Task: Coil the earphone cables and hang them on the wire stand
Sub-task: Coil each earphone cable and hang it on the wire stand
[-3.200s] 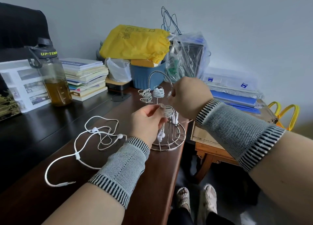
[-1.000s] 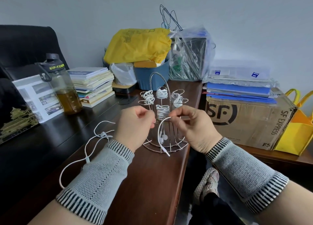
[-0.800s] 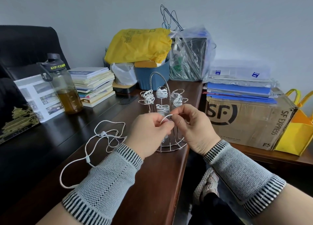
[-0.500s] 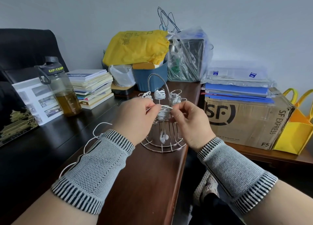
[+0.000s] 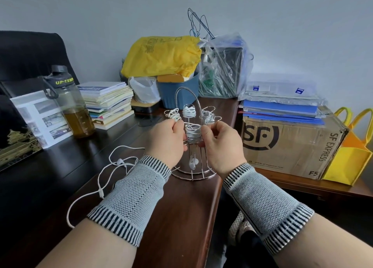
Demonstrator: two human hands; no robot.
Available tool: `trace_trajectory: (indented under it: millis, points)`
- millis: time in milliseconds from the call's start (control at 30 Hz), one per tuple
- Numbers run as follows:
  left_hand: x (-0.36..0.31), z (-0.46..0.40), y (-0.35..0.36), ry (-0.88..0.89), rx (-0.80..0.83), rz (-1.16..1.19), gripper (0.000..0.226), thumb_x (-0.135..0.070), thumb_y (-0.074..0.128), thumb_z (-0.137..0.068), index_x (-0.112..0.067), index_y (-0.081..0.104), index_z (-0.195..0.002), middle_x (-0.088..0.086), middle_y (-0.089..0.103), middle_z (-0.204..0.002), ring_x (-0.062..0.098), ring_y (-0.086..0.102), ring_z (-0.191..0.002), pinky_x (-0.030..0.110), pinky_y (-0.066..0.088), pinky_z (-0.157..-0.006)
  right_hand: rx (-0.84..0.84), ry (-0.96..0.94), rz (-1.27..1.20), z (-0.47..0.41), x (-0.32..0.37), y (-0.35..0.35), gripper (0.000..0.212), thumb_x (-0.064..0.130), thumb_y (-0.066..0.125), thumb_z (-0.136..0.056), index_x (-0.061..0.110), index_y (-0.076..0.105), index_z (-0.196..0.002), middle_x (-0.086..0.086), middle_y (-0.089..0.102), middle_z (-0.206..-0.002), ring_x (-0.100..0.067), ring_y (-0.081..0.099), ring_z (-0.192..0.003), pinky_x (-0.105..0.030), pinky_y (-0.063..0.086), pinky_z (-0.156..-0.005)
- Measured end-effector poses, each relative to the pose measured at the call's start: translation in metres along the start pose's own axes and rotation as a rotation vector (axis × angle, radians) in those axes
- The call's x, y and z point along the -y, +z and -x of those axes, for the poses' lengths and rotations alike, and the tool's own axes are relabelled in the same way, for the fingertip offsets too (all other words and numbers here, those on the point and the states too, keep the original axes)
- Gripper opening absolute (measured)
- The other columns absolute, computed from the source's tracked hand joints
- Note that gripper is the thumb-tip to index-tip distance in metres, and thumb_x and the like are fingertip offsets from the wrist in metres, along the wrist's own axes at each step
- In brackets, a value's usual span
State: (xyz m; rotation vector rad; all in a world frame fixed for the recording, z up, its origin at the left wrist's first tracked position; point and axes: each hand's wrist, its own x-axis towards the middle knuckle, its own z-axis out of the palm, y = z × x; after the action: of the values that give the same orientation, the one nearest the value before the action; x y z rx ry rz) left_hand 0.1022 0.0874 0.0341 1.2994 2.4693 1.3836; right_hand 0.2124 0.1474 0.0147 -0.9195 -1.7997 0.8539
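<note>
A chrome wire stand stands at the desk's right edge, with three coiled white earphone bundles hung on its upper hooks. A fourth coiled earphone sits on a front hook, its two earbuds dangling below. My left hand and my right hand flank this coil, fingertips curled and pinching it from both sides. A loose white earphone cable lies uncoiled on the desk, left of my left wrist.
A water bottle, a stack of books, a blue bin under a yellow bag and plastic bags crowd the back of the desk. An SF Express carton and yellow tote sit on a lower table to the right.
The loose tail of the front earphone has been wound up onto the coil. Both hands rose from in front of the stand to either side of the coil on its hook.
</note>
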Motion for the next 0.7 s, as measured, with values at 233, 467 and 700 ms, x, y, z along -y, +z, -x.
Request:
trace_trajectory:
  millis: [233, 467, 700]
  points:
    - [0.008, -0.004, 0.004, 0.017, -0.1, -0.008, 0.044, -0.035, 0.046, -0.097, -0.006, 0.064, -0.068, 0.005, 0.069, -0.066, 0.025, 0.069, -0.065, 0.046, 0.057, -0.068, -0.035, 0.038, 0.025, -0.004, 0.005, 0.0, 0.026, 0.033, 0.06, -0.09, 0.014, 0.066, -0.072, -0.001, 0.069, -0.066, -0.018, 0.068, -0.068, -0.039, 0.056, -0.074]
    - [0.007, 0.006, 0.004, -0.026, -0.066, 0.026, 0.036, -0.016, 0.05, -0.096, 0.006, 0.065, -0.071, 0.003, 0.069, -0.063, 0.005, 0.06, -0.049, 0.032, 0.053, -0.06, -0.051, 0.056, 0.0, -0.001, 0.004, 0.0, 0.026, 0.033, 0.064, -0.086, 0.015, 0.066, -0.066, 0.0, 0.068, -0.062, -0.018, 0.068, -0.066, -0.038, 0.057, -0.074]
    - [0.01, 0.024, -0.007, -0.194, 0.095, 0.641, 0.027, -0.001, 0.046, -0.095, -0.009, 0.064, -0.077, 0.001, 0.074, -0.078, 0.014, 0.074, -0.076, 0.025, 0.058, -0.069, -0.049, -0.075, -0.053, 0.007, -0.007, -0.004, 0.015, 0.021, 0.066, -0.085, 0.024, 0.063, -0.07, 0.011, 0.064, -0.067, -0.007, 0.061, -0.065, -0.033, 0.055, -0.072]
